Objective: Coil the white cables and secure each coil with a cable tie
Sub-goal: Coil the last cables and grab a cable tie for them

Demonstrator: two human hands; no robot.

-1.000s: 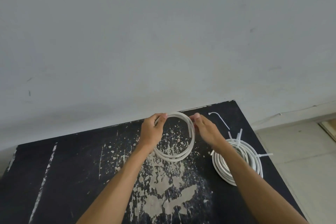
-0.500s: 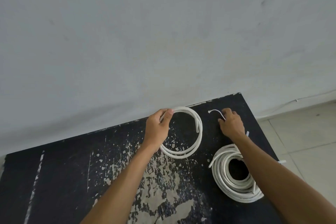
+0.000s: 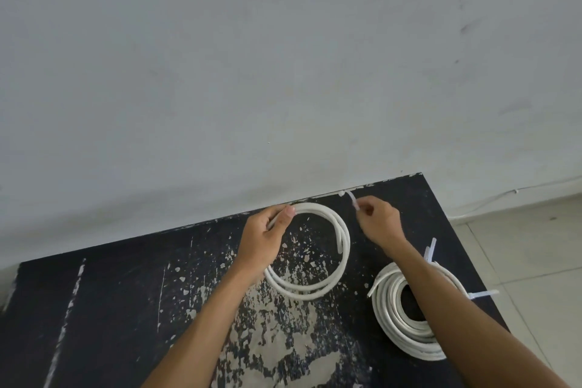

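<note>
My left hand (image 3: 264, 239) grips the upper left of a small coil of white cable (image 3: 338, 274), holding it tilted above the black table (image 3: 110, 302). To its right, my right hand (image 3: 379, 220) pinches a thin white cable tie (image 3: 351, 198), lifted near the table's far edge. A larger stack of coiled white cables (image 3: 396, 324) lies flat at the right, partly hidden under my right forearm. Tails of cable ties (image 3: 430, 249) stick out of that stack.
The table's paint is worn to pale patches in the middle. Its far edge meets a grey wall (image 3: 283, 72). The right edge drops to a tiled floor (image 3: 535, 246), and a thin wire (image 3: 491, 197) runs along the wall base.
My right hand let go of the small coil, reached to the far right, took hold of the loose cable tie and lifted it. My left hand kept hold of the coil.
</note>
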